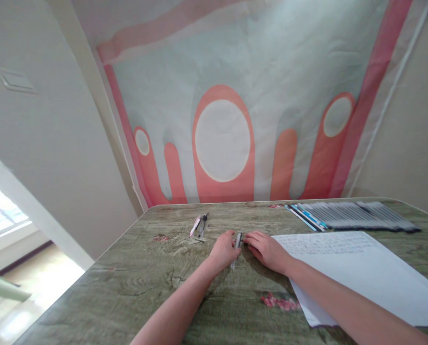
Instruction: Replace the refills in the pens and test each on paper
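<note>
Over the middle of the table, my left hand [222, 251] grips a slim translucent grey pen [237, 245] between thumb and fingers. The pen stands at a slant, its lower end toward me. My right hand [266, 249] is just right of it, fingers curled and pinched close to the pen's upper part. A small dark bit shows at those fingertips, too small to name. Beyond my left hand, a pink-and-white pen [195, 225] and a dark-topped clear pen [203, 225] lie on the table.
A written-on sheet of paper [350, 278] lies under my right forearm. At the back right is a long row of grey pens [365, 216], with several blue, white and black ones [306, 218] at its left end. The wood-patterned table [128, 287] meets a printed wall hanging [264, 72].
</note>
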Demonstrator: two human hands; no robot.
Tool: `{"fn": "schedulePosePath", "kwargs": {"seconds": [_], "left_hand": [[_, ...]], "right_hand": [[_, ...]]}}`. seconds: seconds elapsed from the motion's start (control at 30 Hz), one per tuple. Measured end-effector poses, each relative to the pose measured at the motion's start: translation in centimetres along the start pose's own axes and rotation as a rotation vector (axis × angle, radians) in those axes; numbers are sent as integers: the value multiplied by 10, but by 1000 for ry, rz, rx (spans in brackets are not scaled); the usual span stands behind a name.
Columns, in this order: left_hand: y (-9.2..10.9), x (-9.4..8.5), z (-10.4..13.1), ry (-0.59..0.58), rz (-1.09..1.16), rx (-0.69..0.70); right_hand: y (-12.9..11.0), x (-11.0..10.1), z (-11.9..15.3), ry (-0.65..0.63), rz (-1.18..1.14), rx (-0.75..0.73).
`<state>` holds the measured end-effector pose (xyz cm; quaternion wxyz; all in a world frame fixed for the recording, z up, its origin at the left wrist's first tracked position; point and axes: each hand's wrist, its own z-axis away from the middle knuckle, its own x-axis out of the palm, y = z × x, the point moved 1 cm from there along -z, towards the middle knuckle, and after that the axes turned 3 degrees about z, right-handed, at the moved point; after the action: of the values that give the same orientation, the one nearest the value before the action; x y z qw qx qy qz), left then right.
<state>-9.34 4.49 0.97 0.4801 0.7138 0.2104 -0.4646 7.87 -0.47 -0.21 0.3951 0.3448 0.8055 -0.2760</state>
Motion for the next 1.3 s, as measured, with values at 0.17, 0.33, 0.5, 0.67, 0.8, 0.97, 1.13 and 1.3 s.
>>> {"fn": "schedulePosePath", "kwargs": {"seconds": [0.17, 0.33, 0.5, 0.67, 0.8, 0.97, 1.13, 1.3], "left_hand": [[4, -7, 4, -72, -84, -66], [9, -14, 8, -94, -210, -122], [22, -19, 12, -144, -279, -187], [21, -18, 10, -132, -274, -185], [7, -16, 2, -156, -141, -120], [1, -8, -7, -102, 240, -3], [7, 3, -8, -155, 655, 9], [16, 5, -3, -182, 843, 13]], "right_hand": [[0, 2, 0, -30, -8, -44], [4, 2, 2, 4, -11, -4], [4, 1, 2, 0, 6, -6], [4, 0, 3, -17, 23, 14], [4, -3, 4, 18, 1, 51], [8, -6, 3, 138, -99, 230], [5, -7, 0, 157, -348, 372], [-5, -6, -3, 131, -549, 439]]}}
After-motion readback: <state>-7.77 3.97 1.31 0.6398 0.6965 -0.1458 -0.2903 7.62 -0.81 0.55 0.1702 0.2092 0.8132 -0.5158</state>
